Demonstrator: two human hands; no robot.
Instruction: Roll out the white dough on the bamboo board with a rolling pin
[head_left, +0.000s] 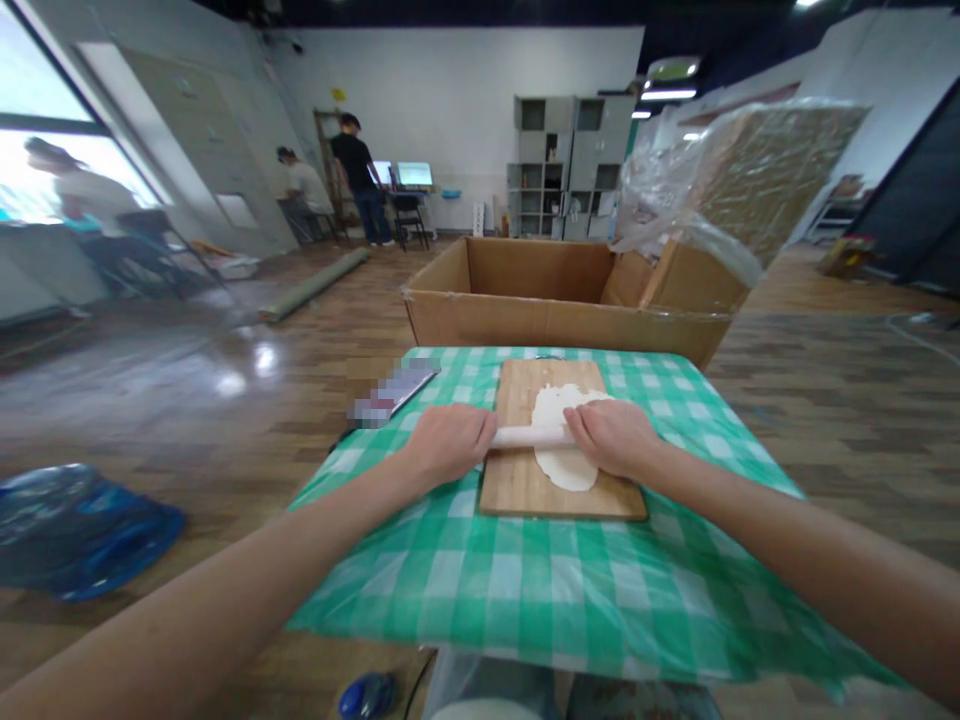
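A white rolling pin [525, 437] lies across a flattened sheet of pale dough [568, 470] on a wooden cutting board [517, 490]. My left hand [452, 440] is closed round the pin's left end, at the board's left edge. Closed over the right part of the pin is my right hand [613, 435], above the dough's right side. The dough has a ragged far edge and shows both in front of and behind the pin. Both ends of the pin are hidden in my hands.
The board rests on a table with a green-and-white checked cloth [525, 590]. A blurred-out flat device [405, 390] lies at its left edge. Beyond the table stands a large open cardboard box [525, 318]. Blue plastic [90, 530] sits on the floor at left; several people are farther back.
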